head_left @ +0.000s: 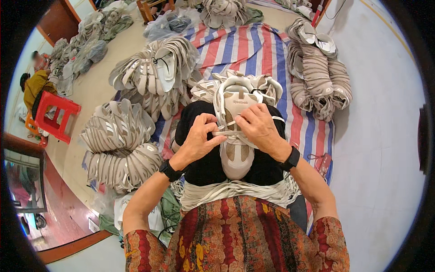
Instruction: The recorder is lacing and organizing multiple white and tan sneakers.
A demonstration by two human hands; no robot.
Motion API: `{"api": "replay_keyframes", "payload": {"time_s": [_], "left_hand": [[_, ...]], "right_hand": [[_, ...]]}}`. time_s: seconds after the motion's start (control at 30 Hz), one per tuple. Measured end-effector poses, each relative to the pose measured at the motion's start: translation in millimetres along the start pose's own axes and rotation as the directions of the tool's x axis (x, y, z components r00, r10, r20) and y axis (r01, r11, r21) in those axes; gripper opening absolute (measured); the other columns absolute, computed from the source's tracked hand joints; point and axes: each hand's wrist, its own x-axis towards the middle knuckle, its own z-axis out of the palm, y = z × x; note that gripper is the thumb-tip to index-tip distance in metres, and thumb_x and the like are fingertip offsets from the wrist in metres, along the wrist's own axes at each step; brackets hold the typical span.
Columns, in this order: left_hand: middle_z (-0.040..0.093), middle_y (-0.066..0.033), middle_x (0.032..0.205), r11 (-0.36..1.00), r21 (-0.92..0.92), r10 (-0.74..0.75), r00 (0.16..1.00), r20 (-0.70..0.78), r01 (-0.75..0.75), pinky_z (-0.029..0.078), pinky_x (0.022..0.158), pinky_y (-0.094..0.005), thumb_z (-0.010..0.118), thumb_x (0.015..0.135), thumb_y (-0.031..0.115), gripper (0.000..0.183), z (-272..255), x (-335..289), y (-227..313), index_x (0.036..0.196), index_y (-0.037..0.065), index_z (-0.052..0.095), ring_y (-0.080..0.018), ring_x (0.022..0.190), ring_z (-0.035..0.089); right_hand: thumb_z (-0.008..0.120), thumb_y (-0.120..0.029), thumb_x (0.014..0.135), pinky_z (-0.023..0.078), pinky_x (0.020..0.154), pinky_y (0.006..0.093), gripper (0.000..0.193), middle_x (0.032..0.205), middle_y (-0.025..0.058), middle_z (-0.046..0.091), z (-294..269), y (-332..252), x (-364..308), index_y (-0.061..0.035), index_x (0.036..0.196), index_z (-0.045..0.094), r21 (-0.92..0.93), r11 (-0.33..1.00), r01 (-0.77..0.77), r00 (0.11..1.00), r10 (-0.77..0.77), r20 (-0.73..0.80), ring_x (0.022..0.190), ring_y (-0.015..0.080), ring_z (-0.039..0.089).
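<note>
A white and beige shoe upper lies over my black-clad knees, its toe toward me and its tongue standing up beyond my fingers. At its left edge, my left hand is closed in a pinch on a white shoelace that crosses the upper. My right hand rests over the upper's right side with its fingertips pinched on the lace near the tongue; the fingers partly hide the lace's path. Many loose white laces lie in a bunch across my lap. More shoe uppers sit just beyond my knees.
Stacked bundles of uppers stand at left, far left and right. A striped sheet covers the floor under me. A white wall rises at right. Farther left, a person sits near a red stool.
</note>
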Motion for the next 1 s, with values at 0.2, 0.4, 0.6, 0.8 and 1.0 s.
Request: {"api": "replay_keyframes", "payload": {"time_s": [0.2, 0.4, 0.6, 0.8, 1.0], "left_hand": [[0.053, -0.0092, 0.099, 0.997, -0.069, 0.035, 0.992, -0.118, -0.043, 0.043, 0.072, -0.0291, 0.068, 0.071, 0.007, 0.023, -6.4, 6.9, 9.5, 0.090, 0.004, 0.055, -0.0221, 0.091, 0.050], [0.056, -0.0104, 0.087, 0.979, 0.091, 0.200, 0.942, -0.270, -0.182, 0.043, 0.073, -0.0330, 0.063, 0.069, -0.002, 0.022, -0.1, 43.8, 20.9, 0.090, 0.003, 0.057, -0.0248, 0.084, 0.053], [0.048, -0.0042, 0.070, 0.790, 0.389, 0.521, 0.853, -0.021, -0.474, 0.038, 0.073, -0.0349, 0.063, 0.066, 0.011, 0.011, 21.7, 71.9, 30.0, 0.074, 0.008, 0.056, -0.0220, 0.074, 0.048], [0.049, -0.0034, 0.073, 0.822, 0.354, 0.463, 0.885, 0.039, -0.446, 0.036, 0.075, -0.0347, 0.065, 0.064, 0.012, 0.013, 29.7, 72.1, 32.3, 0.072, 0.008, 0.056, -0.0207, 0.078, 0.047], [0.047, -0.0025, 0.073, 0.818, 0.298, 0.492, 0.867, 0.080, -0.491, 0.036, 0.070, -0.0351, 0.069, 0.061, 0.012, 0.019, 42.0, 71.1, 28.0, 0.076, 0.009, 0.059, -0.0212, 0.075, 0.046]], "right_hand": [[0.059, -0.006, 0.064, 0.039, 0.066, 0.0372, 0.011, 0.070, 0.0082, 0.048, -38.4, 30.2, -14.9, -0.0039, 0.075, 0.055, -0.131, 0.963, -0.234, 0.958, 0.206, -0.197, 0.072, 0.0254, 0.050], [0.052, 0.000, 0.070, 0.041, 0.056, 0.0331, 0.016, 0.070, 0.0104, 0.047, -40.8, 18.7, -29.9, 0.0001, 0.086, 0.052, 0.648, 0.436, -0.624, 0.740, 0.595, 0.313, 0.062, 0.0267, 0.050], [0.061, -0.010, 0.072, 0.047, 0.058, 0.0354, 0.033, 0.077, 0.0098, 0.053, -29.6, 33.9, -23.2, -0.0105, 0.103, 0.051, 0.377, 0.889, -0.261, 0.959, 0.195, 0.205, 0.067, 0.0257, 0.058], [0.063, -0.015, 0.070, 0.047, 0.051, 0.0338, 0.023, 0.071, 0.0050, 0.049, -21.2, 48.3, -26.5, -0.0079, 0.083, 0.046, 0.140, 0.990, -0.025, 0.978, -0.005, 0.211, 0.064, 0.0218, 0.059], [0.070, -0.017, 0.064, 0.044, 0.046, 0.0315, 0.030, 0.067, 0.0027, 0.048, -10.3, 54.0, -39.7, -0.0092, 0.080, 0.046, 0.191, 0.981, 0.034, 0.999, -0.041, 0.035, 0.061, 0.0185, 0.058]]}}
